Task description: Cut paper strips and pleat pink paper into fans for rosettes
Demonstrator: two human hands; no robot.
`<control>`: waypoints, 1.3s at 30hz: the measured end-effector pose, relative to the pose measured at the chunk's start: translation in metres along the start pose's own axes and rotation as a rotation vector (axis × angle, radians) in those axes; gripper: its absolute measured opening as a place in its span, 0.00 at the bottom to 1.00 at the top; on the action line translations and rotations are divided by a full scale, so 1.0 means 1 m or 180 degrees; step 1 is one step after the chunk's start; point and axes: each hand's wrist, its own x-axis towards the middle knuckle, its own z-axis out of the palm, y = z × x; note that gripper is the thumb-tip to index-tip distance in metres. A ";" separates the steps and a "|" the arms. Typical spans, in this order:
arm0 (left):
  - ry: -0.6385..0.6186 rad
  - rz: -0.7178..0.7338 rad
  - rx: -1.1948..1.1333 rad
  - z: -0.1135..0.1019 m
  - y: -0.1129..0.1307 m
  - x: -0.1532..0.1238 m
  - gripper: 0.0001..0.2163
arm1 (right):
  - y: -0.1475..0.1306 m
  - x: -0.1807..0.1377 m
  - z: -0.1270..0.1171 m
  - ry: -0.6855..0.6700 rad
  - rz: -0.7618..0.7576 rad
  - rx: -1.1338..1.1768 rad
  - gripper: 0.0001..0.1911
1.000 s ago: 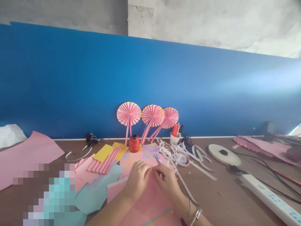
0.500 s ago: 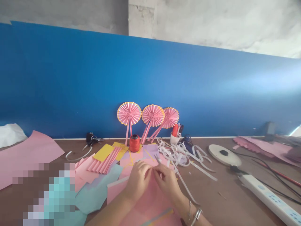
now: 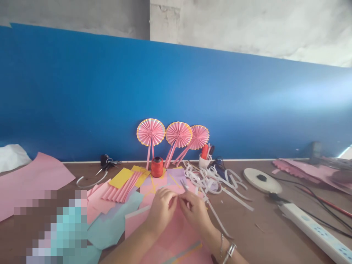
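Note:
My left hand [image 3: 162, 209] and my right hand [image 3: 194, 209] meet fingertip to fingertip above a large pink paper sheet [image 3: 167, 245]. Both are closed in a pinch, and whatever lies between the fingers is too small or hidden to name. Slim metal blades, apparently of scissors [image 3: 183, 184], poke out beyond my right hand; whether it grips them I cannot tell. Just past my hands are a red spool of thread [image 3: 157, 168] and a lilac paper piece [image 3: 176, 176]. A pleated pink paper strip [image 3: 122, 190] and yellow paper [image 3: 121, 178] lie to the left.
Pink pleated paper fans [image 3: 151, 132] lean against the blue partition [image 3: 110, 91]. Curled white strips [image 3: 206, 179] spread beside a white cup [image 3: 205, 160] of pens. At right are a power strip [image 3: 316, 231], cords and a round cream device [image 3: 262, 181]. Keys [image 3: 106, 161] lie left.

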 end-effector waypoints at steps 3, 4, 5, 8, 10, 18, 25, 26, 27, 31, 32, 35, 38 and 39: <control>0.0026 -0.0108 -0.0030 0.000 0.001 0.002 0.08 | 0.001 -0.001 0.001 -0.0017 0.0017 0.0023 0.12; 0.0029 -0.0133 -0.0041 0.000 0.002 0.002 0.08 | 0.002 -0.001 0.001 -0.0018 0.0033 0.0034 0.12; 0.0022 -0.0142 -0.0051 0.000 0.002 0.003 0.08 | 0.002 -0.001 0.000 -0.0014 0.0050 0.0035 0.11; -0.0018 -0.0095 -0.0063 -0.001 0.001 0.003 0.07 | 0.002 0.000 0.000 0.0009 0.0065 -0.0020 0.11; -0.0036 -0.0053 -0.0050 -0.001 0.000 0.002 0.07 | 0.002 0.001 -0.001 0.0024 0.0029 -0.0065 0.12; -0.0052 -0.0104 -0.0063 -0.001 0.000 0.002 0.08 | 0.002 0.000 0.000 0.0026 0.0005 -0.0069 0.11; -0.0033 -0.0450 -0.0056 -0.002 0.003 0.002 0.07 | -0.001 0.001 0.001 0.0034 0.0391 -0.0129 0.11; -0.0011 -0.0552 -0.0052 -0.004 0.001 0.004 0.07 | -0.001 0.002 0.000 0.0050 0.0543 -0.0195 0.10; 0.0016 -0.0671 -0.0049 -0.007 -0.001 0.006 0.07 | -0.001 0.003 -0.001 0.0056 0.0706 -0.0287 0.09; 0.0189 -0.1298 -0.0070 -0.034 -0.021 0.026 0.10 | 0.003 0.005 -0.008 -0.0105 0.1155 -0.0751 0.07; 0.0248 -0.1465 -0.0074 -0.045 -0.028 0.033 0.11 | 0.003 0.005 -0.010 -0.0163 0.1169 -0.0834 0.06; 0.0485 -0.1945 0.0011 -0.086 -0.048 0.049 0.12 | 0.001 0.004 -0.016 -0.0294 0.1147 -0.1012 0.07; 0.0746 -0.2279 0.0213 -0.138 -0.063 0.053 0.11 | -0.003 0.003 -0.021 -0.0483 0.1183 -0.1272 0.08; 0.0833 -0.2391 0.0317 -0.156 -0.067 0.051 0.11 | -0.004 0.003 -0.022 -0.0584 0.1205 -0.1383 0.08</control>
